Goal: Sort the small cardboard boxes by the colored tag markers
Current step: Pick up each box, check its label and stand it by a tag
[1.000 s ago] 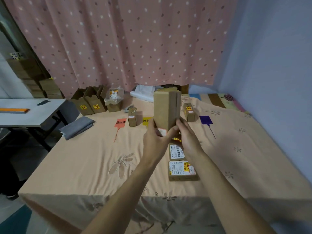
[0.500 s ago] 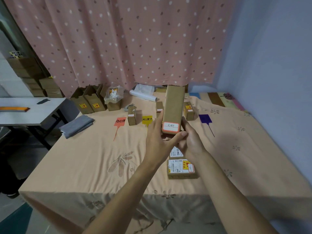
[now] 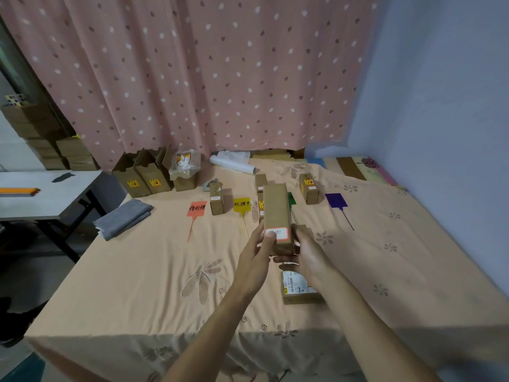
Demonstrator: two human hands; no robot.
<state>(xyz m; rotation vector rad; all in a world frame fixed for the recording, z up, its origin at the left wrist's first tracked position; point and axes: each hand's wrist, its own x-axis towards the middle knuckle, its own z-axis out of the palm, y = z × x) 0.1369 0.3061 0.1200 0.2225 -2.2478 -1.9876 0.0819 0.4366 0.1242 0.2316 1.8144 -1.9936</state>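
- The left hand (image 3: pixel 254 256) and right hand (image 3: pixel 312 256) grip a tall cardboard box (image 3: pixel 276 210) upright above the tablecloth (image 3: pixel 137 271), its red-bordered label facing me.
- Behind it lie a red tag (image 3: pixel 197 208), a yellow tag (image 3: pixel 241 205) and a purple tag (image 3: pixel 336 200).
- A small box (image 3: pixel 216 202) stands between the red tag and the yellow tag.

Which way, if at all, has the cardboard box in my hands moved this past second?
Yes. Against the yellow tag, the cardboard box has dropped lower, toward the person, and turned its red-bordered label to the camera.
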